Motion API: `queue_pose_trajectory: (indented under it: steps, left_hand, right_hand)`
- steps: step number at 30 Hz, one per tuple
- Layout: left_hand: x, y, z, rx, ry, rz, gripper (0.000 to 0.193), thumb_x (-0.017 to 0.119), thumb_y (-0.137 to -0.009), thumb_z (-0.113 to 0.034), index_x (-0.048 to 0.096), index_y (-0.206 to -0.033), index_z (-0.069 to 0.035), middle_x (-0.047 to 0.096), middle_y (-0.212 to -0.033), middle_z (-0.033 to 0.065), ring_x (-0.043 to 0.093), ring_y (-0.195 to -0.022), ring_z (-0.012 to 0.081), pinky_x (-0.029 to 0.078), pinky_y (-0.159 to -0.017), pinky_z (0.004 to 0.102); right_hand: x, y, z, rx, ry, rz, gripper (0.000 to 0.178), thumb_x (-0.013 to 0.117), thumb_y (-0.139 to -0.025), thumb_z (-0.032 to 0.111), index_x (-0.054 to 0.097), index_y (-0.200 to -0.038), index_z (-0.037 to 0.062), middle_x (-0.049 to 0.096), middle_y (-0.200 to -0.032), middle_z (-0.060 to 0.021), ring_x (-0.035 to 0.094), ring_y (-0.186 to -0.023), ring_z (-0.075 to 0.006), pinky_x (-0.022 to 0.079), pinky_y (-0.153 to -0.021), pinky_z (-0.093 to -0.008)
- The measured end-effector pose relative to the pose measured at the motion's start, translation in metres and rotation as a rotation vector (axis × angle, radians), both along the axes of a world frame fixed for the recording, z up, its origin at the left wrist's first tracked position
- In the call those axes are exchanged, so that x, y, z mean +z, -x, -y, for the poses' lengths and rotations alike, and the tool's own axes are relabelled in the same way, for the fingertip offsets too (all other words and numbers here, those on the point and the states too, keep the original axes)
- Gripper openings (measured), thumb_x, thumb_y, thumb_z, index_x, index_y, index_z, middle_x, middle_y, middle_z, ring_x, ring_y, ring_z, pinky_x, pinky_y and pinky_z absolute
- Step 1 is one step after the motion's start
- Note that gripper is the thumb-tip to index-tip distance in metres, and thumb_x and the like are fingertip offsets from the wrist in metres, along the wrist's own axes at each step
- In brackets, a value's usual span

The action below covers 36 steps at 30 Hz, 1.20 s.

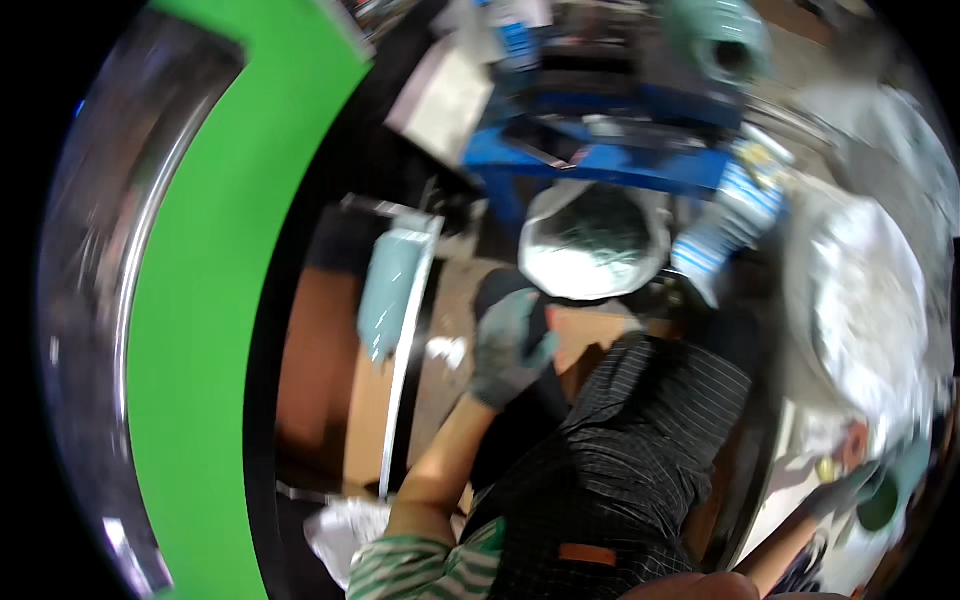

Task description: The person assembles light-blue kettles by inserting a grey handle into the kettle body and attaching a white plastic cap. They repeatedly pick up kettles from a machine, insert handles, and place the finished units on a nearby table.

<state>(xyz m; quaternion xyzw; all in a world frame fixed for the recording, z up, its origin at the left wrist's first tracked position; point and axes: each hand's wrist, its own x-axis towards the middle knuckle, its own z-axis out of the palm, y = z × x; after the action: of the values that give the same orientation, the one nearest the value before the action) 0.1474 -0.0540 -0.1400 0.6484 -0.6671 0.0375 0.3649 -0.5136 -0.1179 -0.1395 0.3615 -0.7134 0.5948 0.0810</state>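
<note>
My left hand, in a grey-green work glove, is held over my dark trouser leg near the middle of the view. Its fingers are curled in; whatever may be inside them is blurred. Far to the lower right, my gloved right hand reaches out and grips the edge of a pale green tube-like roll with a dark round opening. A white-lined bucket with dark green contents stands beyond my left hand. A pale teal roll-shaped piece lies left of that hand, beside a thin metal edge.
A green surface with a metal rail runs down the left. Ahead is a blue stool bearing a phone and a green cylindrical container. A blue-and-white bag and a large white sack stand to the right.
</note>
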Motion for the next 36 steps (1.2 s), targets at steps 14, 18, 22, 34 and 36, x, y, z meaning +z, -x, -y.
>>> queue_pose_trajectory:
  steps: [14,18,22,34,36]
  left_hand:
    - [-0.136,-0.166,-0.077,0.762,-0.065,-0.228,0.065,0.081,-0.086,-0.036,0.057,-0.134,0.002,0.066,-0.113,0.0243,0.063,-0.105,0.0434,0.052,-0.093,0.0516]
    - [-0.208,-0.284,-0.095,1.27,-0.11,-0.374,0.077,0.084,-0.078,-0.042,0.057,-0.136,0.001,0.064,-0.126,0.0274,0.063,-0.114,0.0412,0.051,-0.099,0.0504]
    - [-0.294,-0.381,-0.17,1.352,-0.256,-0.733,0.074,0.07,-0.091,-0.049,0.055,-0.146,-0.001,0.067,-0.132,0.0257,0.066,-0.119,0.0396,0.053,-0.103,0.0479]
    - [-0.31,-0.36,-0.147,0.883,0.052,-1.868,0.046,0.072,-0.095,-0.038,0.071,-0.129,-0.007,0.071,-0.12,0.0124,0.067,-0.107,0.0314,0.057,-0.091,0.0461]
    - [-0.28,-0.345,-0.139,0.934,0.099,-1.712,0.047,0.071,-0.098,-0.038,0.068,-0.133,-0.006,0.07,-0.125,0.0115,0.067,-0.11,0.0292,0.058,-0.091,0.0464]
  right_hand:
    - [-0.009,-0.289,-0.041,1.037,-0.512,-0.676,0.056,0.072,-0.096,0.017,0.056,-0.148,0.0007,0.056,-0.144,-0.0241,0.054,-0.133,-0.0429,0.042,-0.114,-0.0532]
    - [-0.013,-0.294,-0.041,0.978,-0.5,-0.886,0.054,0.071,-0.097,0.026,0.059,-0.145,0.0032,0.058,-0.142,-0.0218,0.055,-0.128,-0.0431,0.04,-0.113,-0.0566]
    - [-0.016,-0.305,-0.038,0.923,-0.566,-0.895,0.054,0.073,-0.092,0.024,0.061,-0.142,0.0075,0.058,-0.138,-0.0199,0.05,-0.132,-0.0431,0.037,-0.115,-0.0562]
    - [-0.009,-0.318,-0.033,0.922,-0.546,-0.913,0.05,0.076,-0.088,0.029,0.066,-0.134,0.0117,0.059,-0.133,-0.0153,0.051,-0.131,-0.0402,0.036,-0.112,-0.0568]
    - [-0.01,-0.317,-0.031,0.936,-0.527,-0.899,0.049,0.076,-0.088,0.028,0.066,-0.133,0.0127,0.059,-0.133,-0.0145,0.051,-0.131,-0.0402,0.036,-0.112,-0.0569]
